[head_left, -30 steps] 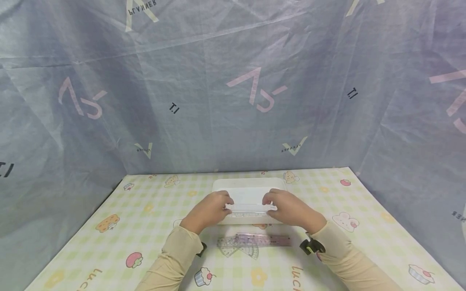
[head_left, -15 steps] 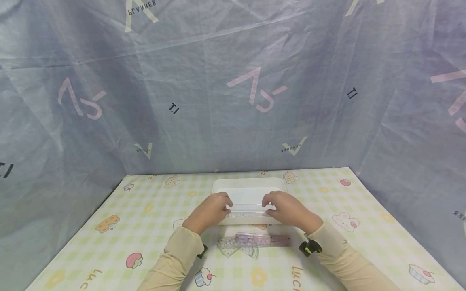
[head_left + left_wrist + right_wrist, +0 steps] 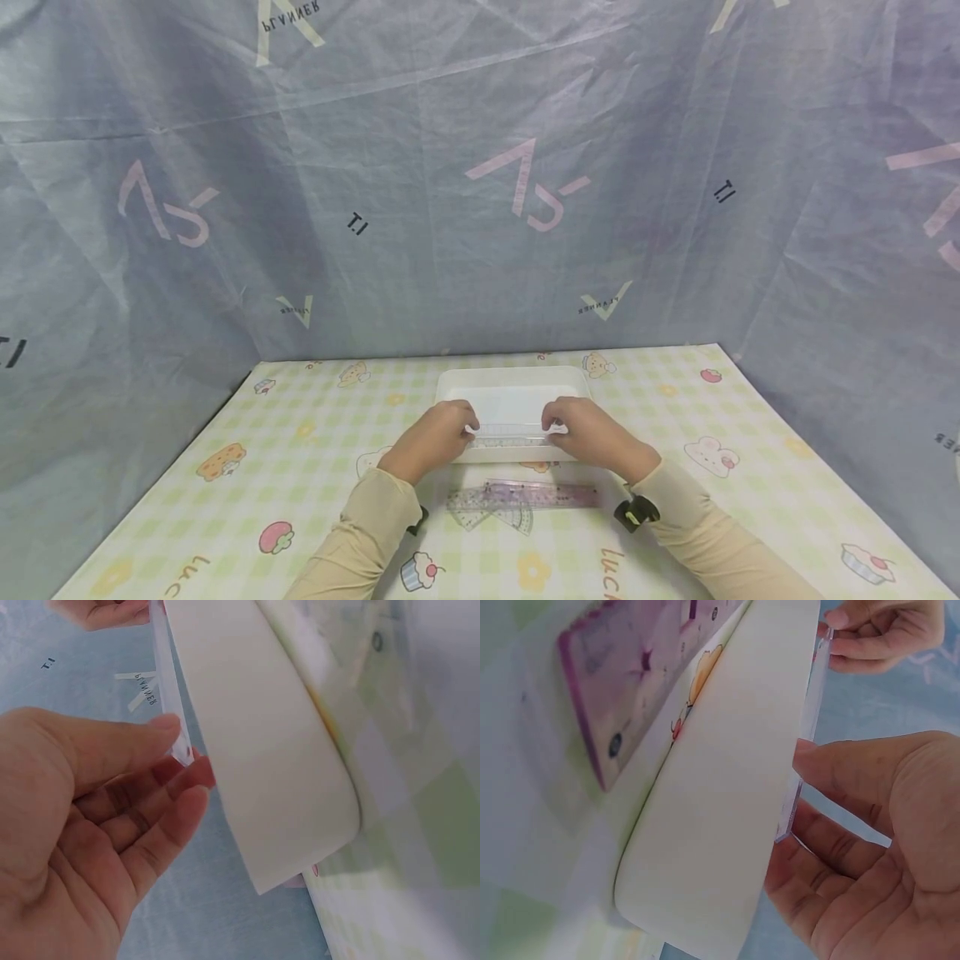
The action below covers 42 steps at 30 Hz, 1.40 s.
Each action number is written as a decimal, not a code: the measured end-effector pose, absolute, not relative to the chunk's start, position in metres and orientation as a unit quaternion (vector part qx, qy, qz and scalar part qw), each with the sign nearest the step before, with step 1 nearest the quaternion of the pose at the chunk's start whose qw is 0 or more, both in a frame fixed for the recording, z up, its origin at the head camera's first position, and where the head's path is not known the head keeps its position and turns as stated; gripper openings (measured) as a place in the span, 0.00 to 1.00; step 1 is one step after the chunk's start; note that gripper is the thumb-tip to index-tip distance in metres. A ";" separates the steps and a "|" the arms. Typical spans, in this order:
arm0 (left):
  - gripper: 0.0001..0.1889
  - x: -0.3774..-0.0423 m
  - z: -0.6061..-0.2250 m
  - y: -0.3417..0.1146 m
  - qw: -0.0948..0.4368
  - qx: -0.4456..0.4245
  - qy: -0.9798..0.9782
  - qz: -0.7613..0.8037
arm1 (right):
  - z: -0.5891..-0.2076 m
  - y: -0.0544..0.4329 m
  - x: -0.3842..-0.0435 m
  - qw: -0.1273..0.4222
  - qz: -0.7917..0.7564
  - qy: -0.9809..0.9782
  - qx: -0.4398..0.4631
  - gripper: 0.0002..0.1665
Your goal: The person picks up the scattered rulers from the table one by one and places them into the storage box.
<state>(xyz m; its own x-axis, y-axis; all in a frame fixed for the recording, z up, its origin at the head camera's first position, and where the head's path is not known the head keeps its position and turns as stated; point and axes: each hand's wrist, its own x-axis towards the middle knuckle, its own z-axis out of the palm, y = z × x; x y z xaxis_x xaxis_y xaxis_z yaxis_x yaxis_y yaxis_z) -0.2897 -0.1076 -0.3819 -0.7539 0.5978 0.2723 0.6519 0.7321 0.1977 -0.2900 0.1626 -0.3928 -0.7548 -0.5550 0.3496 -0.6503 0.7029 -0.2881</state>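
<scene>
Between my two hands is a clear ruler (image 3: 512,432), held level over the front part of a white tray (image 3: 513,377). My left hand (image 3: 437,435) pinches its left end between thumb and fingers. At the other end my right hand (image 3: 592,433) grips it the same way. In the left wrist view the end of the clear ruler (image 3: 177,739) shows at the left thumb, just above the tray wall (image 3: 255,742). The right wrist view shows the right thumb and fingers (image 3: 832,840) around the ruler's other end, close against the tray's edge.
A purple see-through ruler (image 3: 551,494) lies on the checked tablecloth (image 3: 322,483) in front of the tray, overlapping a clear protractor-like piece (image 3: 468,510). Grey-blue curtains (image 3: 420,250) stand behind and at both sides of the table.
Both hands have shifted slightly, lowering the clear ruler a little toward the tray. The tray, the purple ruler and the clear piece on the cloth stay put.
</scene>
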 end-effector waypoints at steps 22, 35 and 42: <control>0.07 -0.289 -0.383 -0.106 0.051 -0.310 -0.938 -0.149 | -0.396 0.162 -0.291 0.093 0.177 -0.931 0.307 0.05; 0.08 -0.289 -0.384 -0.107 0.048 -0.311 -0.935 -0.163 | -0.395 0.163 -0.290 0.089 0.171 -0.934 0.301 0.05; 0.08 -0.289 -0.384 -0.107 0.048 -0.309 -0.936 -0.159 | -0.394 0.163 -0.289 0.087 0.171 -0.935 0.299 0.05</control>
